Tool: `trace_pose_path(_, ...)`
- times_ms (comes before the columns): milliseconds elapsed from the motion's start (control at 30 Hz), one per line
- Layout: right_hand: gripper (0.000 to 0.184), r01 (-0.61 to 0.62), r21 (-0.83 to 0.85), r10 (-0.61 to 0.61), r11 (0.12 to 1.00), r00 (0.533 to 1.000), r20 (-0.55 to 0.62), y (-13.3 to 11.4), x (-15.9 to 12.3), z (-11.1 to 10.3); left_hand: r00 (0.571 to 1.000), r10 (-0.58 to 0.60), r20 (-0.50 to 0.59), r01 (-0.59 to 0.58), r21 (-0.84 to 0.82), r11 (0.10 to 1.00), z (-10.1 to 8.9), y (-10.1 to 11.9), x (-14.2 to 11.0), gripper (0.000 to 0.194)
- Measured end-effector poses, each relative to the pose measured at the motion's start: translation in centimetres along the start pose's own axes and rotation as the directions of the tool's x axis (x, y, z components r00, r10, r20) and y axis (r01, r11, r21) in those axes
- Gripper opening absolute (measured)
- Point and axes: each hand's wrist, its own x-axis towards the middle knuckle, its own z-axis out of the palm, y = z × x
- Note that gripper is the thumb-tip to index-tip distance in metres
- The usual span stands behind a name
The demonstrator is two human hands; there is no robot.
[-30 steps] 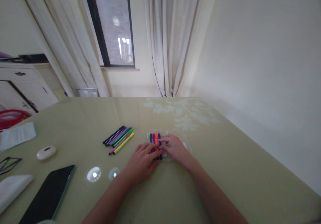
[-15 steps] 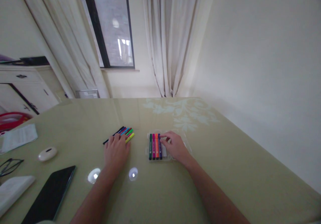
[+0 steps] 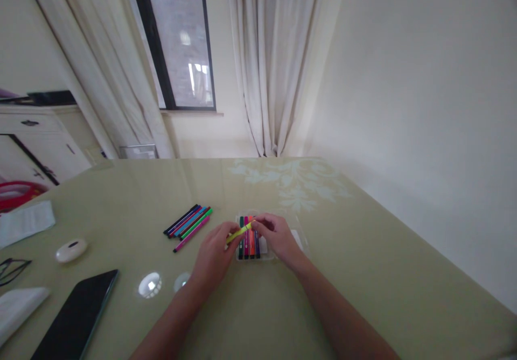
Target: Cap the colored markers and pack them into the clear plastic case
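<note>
A yellow marker (image 3: 241, 232) is held slantwise above a clear plastic case (image 3: 266, 258). My left hand (image 3: 216, 249) is closed on its lower left end. At its upper right end, the thumb and fingers of my right hand (image 3: 278, 236) pinch it. Inside the case stand several markers side by side: green (image 3: 241, 249), magenta (image 3: 246, 251), orange (image 3: 252, 249) and purple (image 3: 257, 247). The marker partly covers them. Left of my left hand, a slanted row of loose markers (image 3: 188, 223) lies on the table, with a pink marker (image 3: 191, 234) nearest me.
On the left of the table (image 3: 323, 306) are a black tablet-like device (image 3: 75, 317), a white oval object (image 3: 71, 251), eyeglasses (image 3: 14, 270), a white box-like object (image 3: 20, 309) and a paper sheet (image 3: 28, 221). A wall (image 3: 424, 134) runs along the right edge.
My left hand has moved right from the loose markers, bringing the yellow marker over the case. My right hand has gone from the purple marker's top to the yellow marker's end.
</note>
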Motion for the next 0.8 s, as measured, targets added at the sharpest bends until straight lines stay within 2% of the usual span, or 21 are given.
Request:
trace_pose_path(133,0.033,-0.073,0.167,0.076,0.983,0.997,-0.011,-0.2,0.1,-0.1,0.999,0.030,-0.014,-0.030,-0.050,0.998,0.2,0.5,-0.4,0.021)
trace_pose_path(300,0.034,-0.092,0.316,0.150,0.944,0.975,-0.166,-0.3,0.5,-1.0,0.994,0.072,-0.079,-0.077,-0.063,0.995,-0.2,0.3,-0.1,0.023)
trace_pose_path(533,0.042,-0.141,0.466,0.192,0.873,0.979,-0.063,-0.4,0.1,-0.4,0.983,0.133,-0.130,-0.147,-0.104,0.984,0.0,1.2,-0.4,0.015)
trace_pose_path(700,0.049,-0.103,0.533,0.201,0.840,0.971,-0.128,-0.6,0.3,-0.7,0.971,0.196,-0.136,-0.211,-0.105,0.972,0.2,1.2,-0.5,0.017)
trace_pose_path(800,0.049,-0.123,0.554,0.241,0.823,0.960,-0.144,-0.6,0.5,-1.0,0.958,0.271,-0.090,-0.280,-0.098,0.955,0.4,1.1,-0.7,0.022)
